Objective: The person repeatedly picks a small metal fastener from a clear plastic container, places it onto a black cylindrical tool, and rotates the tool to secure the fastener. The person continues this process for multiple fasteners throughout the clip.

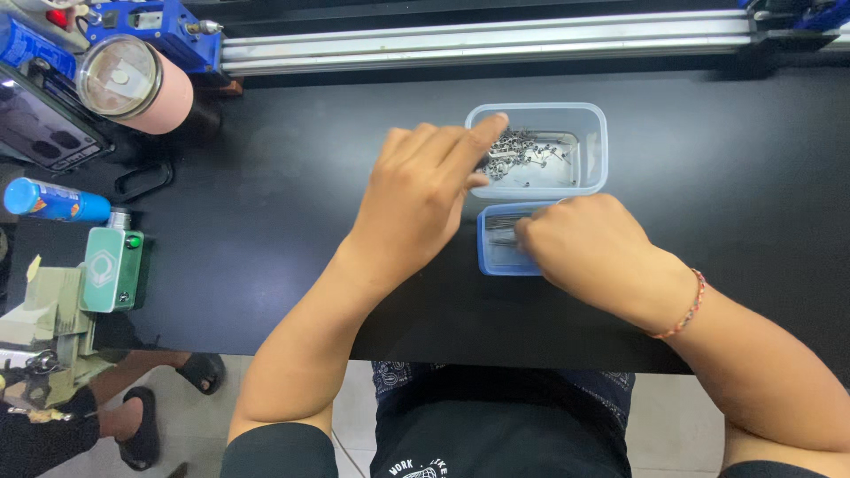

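On the black table [266,221] a clear tub [591,119] holding a heap of small metal parts [522,159] sits at about one o'clock from the person's chest, and a smaller blue tray [496,257] lies just beside it at its six o'clock edge, touching or nearly so. The left hand [421,195] reaches over the tub's near-left corner, fingers loosely spread and the index finger stretched toward one o'clock so its tip rests at the tub's rim; whether it pinches a part cannot be told, as the palm faces down. The right hand [589,243] lies over the tray from its three o'clock side, curled nearly closed, fingertips pressed down on thin metal pieces [503,228] inside; the grip itself is hidden under the knuckles. The two hands sit close together, almost touching by the thumb. Both forearms angle in from six o'clock, the left from seven, the right from four, with a beaded bracelet [689,310] on the right wrist. At ten o'clock, well apart, stand a pink tumbler [133,84], a blue can [53,201] and a green box [111,270]
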